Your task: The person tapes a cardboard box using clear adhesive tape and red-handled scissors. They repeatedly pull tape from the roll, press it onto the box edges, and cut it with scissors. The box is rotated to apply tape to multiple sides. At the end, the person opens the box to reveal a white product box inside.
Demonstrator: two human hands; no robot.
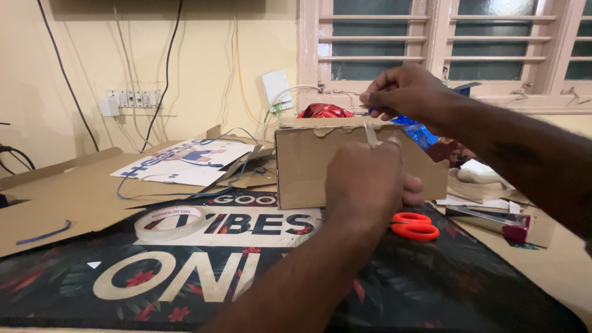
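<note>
Tape strip, thin and clear, is running upright between both hands just in front of the cardboard box. Right hand is pinching its top end above the box; left hand, nearer, is pinching the bottom end below. Orange scissors are lying just right.

A dark mat with red flowers and big pale letters covers the table in front. On the mat lies a roll of clear tape on the left. Orange scissors lie on the right. A brown cardboard box stands at the back of the mat. Flat cardboard sheets lie to the left, with a thin blue string on them.
</note>
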